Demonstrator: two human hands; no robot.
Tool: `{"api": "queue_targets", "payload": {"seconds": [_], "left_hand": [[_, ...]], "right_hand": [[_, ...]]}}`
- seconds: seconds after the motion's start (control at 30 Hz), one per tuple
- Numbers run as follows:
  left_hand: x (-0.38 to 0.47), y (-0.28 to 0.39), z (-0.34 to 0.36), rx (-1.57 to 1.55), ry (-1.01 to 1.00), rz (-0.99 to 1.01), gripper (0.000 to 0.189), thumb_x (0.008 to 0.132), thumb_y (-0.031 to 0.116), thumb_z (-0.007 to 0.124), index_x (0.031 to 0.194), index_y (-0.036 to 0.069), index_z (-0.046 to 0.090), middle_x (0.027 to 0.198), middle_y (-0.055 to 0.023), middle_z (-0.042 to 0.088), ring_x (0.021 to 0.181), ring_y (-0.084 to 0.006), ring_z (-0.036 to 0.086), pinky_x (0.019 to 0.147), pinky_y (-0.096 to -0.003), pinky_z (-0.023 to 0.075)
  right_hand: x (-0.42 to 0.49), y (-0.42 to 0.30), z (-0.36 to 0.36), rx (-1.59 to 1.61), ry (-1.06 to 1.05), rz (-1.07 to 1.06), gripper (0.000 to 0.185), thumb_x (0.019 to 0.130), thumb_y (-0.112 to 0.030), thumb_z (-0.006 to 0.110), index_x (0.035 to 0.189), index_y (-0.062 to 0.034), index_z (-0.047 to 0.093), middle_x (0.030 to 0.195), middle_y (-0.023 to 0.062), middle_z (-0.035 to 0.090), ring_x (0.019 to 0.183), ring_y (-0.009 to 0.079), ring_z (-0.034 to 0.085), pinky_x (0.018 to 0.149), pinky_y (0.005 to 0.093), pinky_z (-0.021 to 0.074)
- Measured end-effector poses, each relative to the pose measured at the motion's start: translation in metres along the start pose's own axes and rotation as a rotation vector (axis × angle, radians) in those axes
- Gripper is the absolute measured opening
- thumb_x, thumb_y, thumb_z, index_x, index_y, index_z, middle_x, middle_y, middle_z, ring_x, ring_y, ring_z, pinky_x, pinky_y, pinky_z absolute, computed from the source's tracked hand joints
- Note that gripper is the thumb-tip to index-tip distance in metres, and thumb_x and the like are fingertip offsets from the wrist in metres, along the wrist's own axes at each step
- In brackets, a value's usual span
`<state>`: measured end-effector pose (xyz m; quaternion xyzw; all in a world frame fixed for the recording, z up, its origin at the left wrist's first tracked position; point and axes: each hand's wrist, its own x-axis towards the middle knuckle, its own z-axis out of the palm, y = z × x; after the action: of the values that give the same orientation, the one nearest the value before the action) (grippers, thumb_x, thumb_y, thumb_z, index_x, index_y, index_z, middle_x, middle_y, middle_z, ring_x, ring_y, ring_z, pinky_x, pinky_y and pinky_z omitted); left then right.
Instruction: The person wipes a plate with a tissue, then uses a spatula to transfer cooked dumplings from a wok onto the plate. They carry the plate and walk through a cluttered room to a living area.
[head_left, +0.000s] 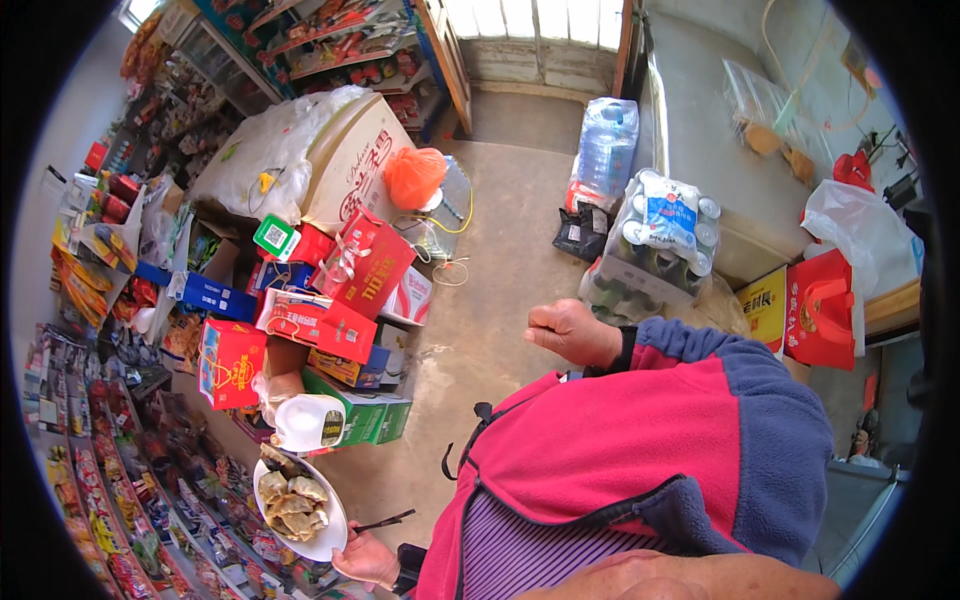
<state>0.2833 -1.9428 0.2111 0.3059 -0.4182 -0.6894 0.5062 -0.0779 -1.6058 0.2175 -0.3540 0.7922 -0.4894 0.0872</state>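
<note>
My left hand (369, 561), low in the view, grips the rim of a white plate (334, 517). Pan-fried dumplings (292, 504) are heaped on it. A pair of dark chopsticks (390, 520) sticks out beside the fingers of that hand. My right hand (564, 330) hangs before the pink and blue fleece jacket (600, 427), its fingers curled in. I see nothing in its grasp. Just past the plate stands a white plastic jug (309, 422).
Red gift boxes (364, 266) and green cartons (386, 420) are piled left of the concrete floor (502, 217). Snack shelves (135, 495) line the left side. Shrink-wrapped bottles (609, 146) and canned drinks (667, 225) stand at right. A wooden door (448, 64) is at the back.
</note>
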Motion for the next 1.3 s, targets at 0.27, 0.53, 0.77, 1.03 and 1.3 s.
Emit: {"api": "queue_targets", "payload": {"seconds": [0.27,0.53,0.77,1.03,1.3], "left_hand": [[0.002,-0.002,-0.009,-0.007,0.009,0.042,0.041,0.083,0.030,0.052,0.107,-0.003,0.059,0.099,-0.0132,0.065,0.082,-0.0235,0.060,0.077,-0.0371,0.0477],[-0.011,0.009,-0.019,-0.043,0.042,0.036,0.044,0.085,0.029,0.049,0.114,-0.003,0.056,0.106,-0.0140,0.065,0.086,-0.0240,0.061,0.078,-0.0371,0.0473],[-0.078,0.042,-0.051,-0.095,0.193,0.085,0.044,0.086,0.029,0.050,0.122,0.004,0.053,0.108,-0.0110,0.067,0.086,-0.0240,0.064,0.079,-0.0402,0.0475],[-0.196,0.082,-0.108,0.463,0.646,0.332,0.048,0.086,0.027,0.052,0.129,0.005,0.048,0.116,-0.0100,0.060,0.099,-0.0263,0.057,0.081,-0.0428,0.0467],[-0.246,0.097,-0.155,-0.226,0.752,0.558,0.049,0.084,0.020,0.053,0.129,0.002,0.050,0.117,-0.0108,0.062,0.109,-0.0236,0.058,0.092,-0.0397,0.0458]], "right_hand": [[0.004,0.007,0.007,-0.098,0.068,0.008,0.025,0.080,-0.016,0.063,0.067,-0.0022,0.047,0.065,0.0209,0.049,0.062,0.0414,0.051,0.053,0.0463,0.0382],[0.015,0.002,0.020,-0.070,-0.020,0.065,0.031,0.077,-0.008,0.067,0.066,-0.0031,0.038,0.060,0.0176,0.039,0.055,0.0360,0.040,0.050,0.0420,0.0346],[0.029,-0.004,0.050,0.091,-0.157,0.107,0.027,0.076,-0.004,0.068,0.073,-0.0048,0.041,0.061,0.0092,0.040,0.052,0.0216,0.039,0.049,0.0341,0.0346],[0.052,-0.009,0.142,0.333,-0.592,0.018,0.017,0.084,-0.003,0.062,0.100,-0.0020,0.059,0.075,0.0021,0.060,0.066,0.0074,0.052,0.058,0.0250,0.0430],[0.080,-0.087,0.279,0.382,-0.984,-0.032,0.019,0.090,-0.008,0.058,0.108,-0.0037,0.054,0.093,0.0000,0.057,0.074,0.0043,0.050,0.063,0.0202,0.0420]]}}
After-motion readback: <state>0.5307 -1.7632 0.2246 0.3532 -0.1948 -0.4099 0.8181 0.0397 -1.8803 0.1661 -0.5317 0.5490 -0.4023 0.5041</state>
